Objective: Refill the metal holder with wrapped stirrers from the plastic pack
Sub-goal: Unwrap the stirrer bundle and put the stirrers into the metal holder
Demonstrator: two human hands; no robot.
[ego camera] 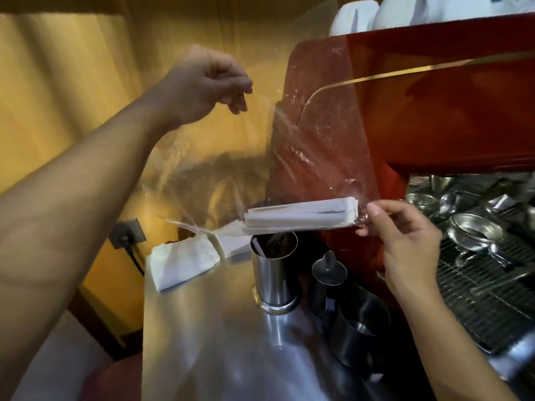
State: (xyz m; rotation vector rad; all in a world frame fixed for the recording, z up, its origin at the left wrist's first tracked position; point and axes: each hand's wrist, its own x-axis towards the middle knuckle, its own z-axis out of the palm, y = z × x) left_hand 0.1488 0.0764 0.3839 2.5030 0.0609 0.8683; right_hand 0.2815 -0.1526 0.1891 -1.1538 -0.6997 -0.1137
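A clear plastic pack hangs in the air in front of me. My left hand pinches its upper edge high up. My right hand grips its lower right corner. A bundle of white paper-wrapped stirrers lies sideways in the bottom of the pack, just above the metal holder. The holder is a shiny upright cylinder on the steel counter. One wrapped stirrer leans inside it.
A folded white cloth lies at the counter's far left, by a wall socket. Dark metal jugs stand right of the holder. A red espresso machine with white cups on top fills the right, above its drip grate.
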